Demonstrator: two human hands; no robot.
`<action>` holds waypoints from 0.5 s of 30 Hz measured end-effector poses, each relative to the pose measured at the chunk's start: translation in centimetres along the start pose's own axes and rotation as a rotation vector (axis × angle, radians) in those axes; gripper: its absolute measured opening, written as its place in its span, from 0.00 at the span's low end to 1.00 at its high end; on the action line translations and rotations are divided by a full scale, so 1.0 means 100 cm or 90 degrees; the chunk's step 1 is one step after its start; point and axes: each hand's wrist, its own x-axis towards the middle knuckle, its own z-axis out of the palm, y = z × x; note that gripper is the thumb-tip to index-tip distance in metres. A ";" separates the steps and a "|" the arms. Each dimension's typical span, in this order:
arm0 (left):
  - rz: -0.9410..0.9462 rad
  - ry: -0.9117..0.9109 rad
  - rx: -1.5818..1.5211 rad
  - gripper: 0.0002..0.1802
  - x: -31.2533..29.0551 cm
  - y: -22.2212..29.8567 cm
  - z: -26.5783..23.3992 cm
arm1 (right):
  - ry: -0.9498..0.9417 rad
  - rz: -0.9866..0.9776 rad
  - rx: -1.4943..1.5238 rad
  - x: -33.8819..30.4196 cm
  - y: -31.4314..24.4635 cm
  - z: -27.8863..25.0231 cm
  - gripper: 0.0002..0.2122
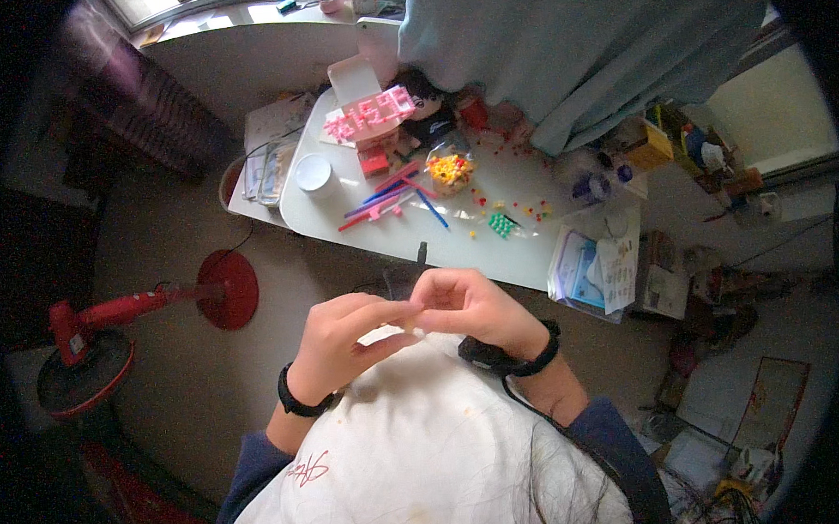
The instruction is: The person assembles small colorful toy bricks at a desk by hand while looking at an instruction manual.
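My left hand (350, 336) and my right hand (477, 308) meet in front of my chest, over my white top, with their fingertips pinched together. Something small and pale may sit between the fingertips, but it is too small to make out. Beyond them on the white table (345, 241) lie a green beaded piece (501, 225), loose red and yellow beads (533, 212), and a clear bag of yellow beads (450, 169). Pink and blue sticks (379, 201) are scattered to the left of the bag.
A pink-and-white beaded piece (373, 116) rests on an open box at the back, near a small red box (373, 162). A white round tub (315, 175) stands at the table's left; a blue-and-white package (579, 267) at its right corner. A red fan (116, 314) is on the left.
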 end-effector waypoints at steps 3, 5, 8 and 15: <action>0.005 -0.014 0.042 0.14 -0.005 -0.003 -0.003 | 0.020 -0.013 -0.047 0.003 -0.001 0.006 0.07; -0.014 -0.001 0.035 0.14 -0.007 -0.001 -0.003 | 0.027 -0.007 -0.059 0.003 -0.003 0.007 0.07; -0.033 0.014 0.033 0.14 -0.008 -0.001 -0.001 | 0.030 -0.007 -0.070 0.006 -0.005 0.007 0.07; -0.035 0.041 0.015 0.15 0.001 -0.003 0.003 | 0.031 -0.011 -0.075 0.008 -0.005 0.000 0.08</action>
